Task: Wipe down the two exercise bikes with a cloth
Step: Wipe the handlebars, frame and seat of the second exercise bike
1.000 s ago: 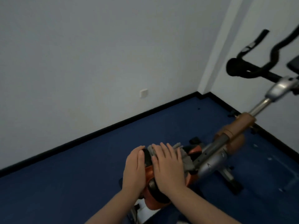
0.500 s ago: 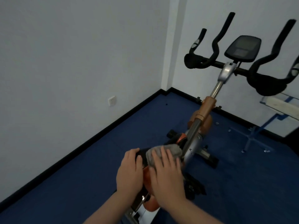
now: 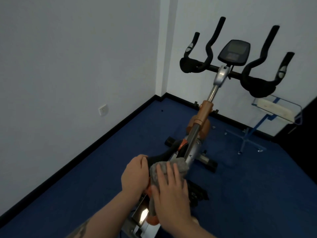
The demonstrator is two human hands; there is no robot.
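An orange and silver exercise bike [image 3: 205,110] stands before me, black handlebars and a console at the top right. A grey cloth [image 3: 173,166] lies over the bike's saddle area at the lower middle. My right hand [image 3: 169,191] presses flat on the cloth with straight fingers. My left hand [image 3: 134,174] rests on the black saddle's left side, its fingers curving over the edge. Most of the saddle is hidden under both hands. Only one bike is in view.
White walls meet in a corner behind the bike, with a wall socket [image 3: 103,109] low on the left. Blue floor spreads all around. A clear stand [image 3: 274,107] on a blue frame holds a white object at the right.
The view has swung up and right, bringing the handlebars and console into sight. My right hand with the cloth has slid back toward me along the saddle. My left hand stays on the saddle's side.
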